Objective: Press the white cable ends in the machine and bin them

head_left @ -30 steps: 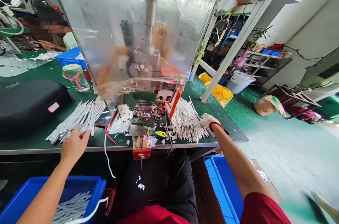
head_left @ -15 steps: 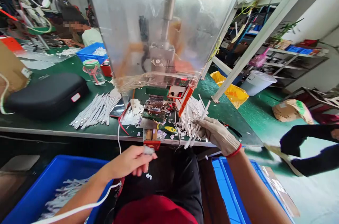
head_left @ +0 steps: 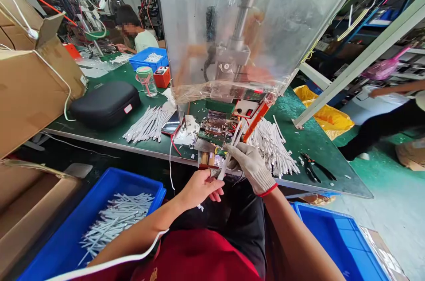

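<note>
My right hand (head_left: 249, 166), in a pale knit glove with a red cuff, is closed around a few thin white strips (head_left: 236, 137) in front of the machine. Their lower ends reach my left hand (head_left: 199, 189), which is bare apart from a grey finger cover. Its thumb and fingers pinch the end of a strip. Just beyond both hands sits a small heating-type fixture (head_left: 215, 123) with wires and scraps around it. A pile of white strips (head_left: 274, 150) lies to the right of it, and another bundle of strips (head_left: 148, 125) to the left.
Black-and-red cutters (head_left: 315, 168) lie on the green table (head_left: 335, 179). A clear shield (head_left: 206, 15) hangs above the fixture. Blue bins (head_left: 156, 183) stand low on both sides, the left one with strips. A black case (head_left: 104, 103) and a jar (head_left: 146, 81) are further left; co-workers are nearby.
My right hand has moved left and inward with the strips, away from the right pile. My left hand has come to meet it and taken hold of a strip's end. The view has shifted.
</note>
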`<state>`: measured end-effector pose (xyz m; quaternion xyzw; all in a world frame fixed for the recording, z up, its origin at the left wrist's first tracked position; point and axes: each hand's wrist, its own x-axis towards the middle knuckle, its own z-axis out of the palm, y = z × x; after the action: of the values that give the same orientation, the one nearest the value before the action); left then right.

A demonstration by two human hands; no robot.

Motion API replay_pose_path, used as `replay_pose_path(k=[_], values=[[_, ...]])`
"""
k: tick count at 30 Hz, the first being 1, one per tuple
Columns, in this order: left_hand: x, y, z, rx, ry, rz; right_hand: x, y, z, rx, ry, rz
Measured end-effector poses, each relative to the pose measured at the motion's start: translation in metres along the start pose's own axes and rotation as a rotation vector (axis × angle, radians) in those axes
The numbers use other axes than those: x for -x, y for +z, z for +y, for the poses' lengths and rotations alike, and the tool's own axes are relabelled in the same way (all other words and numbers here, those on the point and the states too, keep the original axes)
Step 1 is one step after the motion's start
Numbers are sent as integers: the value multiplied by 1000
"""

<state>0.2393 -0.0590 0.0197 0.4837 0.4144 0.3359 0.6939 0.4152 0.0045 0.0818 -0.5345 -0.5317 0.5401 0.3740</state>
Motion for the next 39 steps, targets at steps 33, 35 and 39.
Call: replay_pose_path(k=[33, 35, 39], values=[[-4, -4, -11, 276, -114, 120, -52, 42, 69, -368, 169, -181], [-5, -5, -10, 250, -135, 86, -54, 43, 70, -371, 162, -174], [-8, -6, -8, 228, -149, 72, -56, 43, 71, -397, 187, -173]])
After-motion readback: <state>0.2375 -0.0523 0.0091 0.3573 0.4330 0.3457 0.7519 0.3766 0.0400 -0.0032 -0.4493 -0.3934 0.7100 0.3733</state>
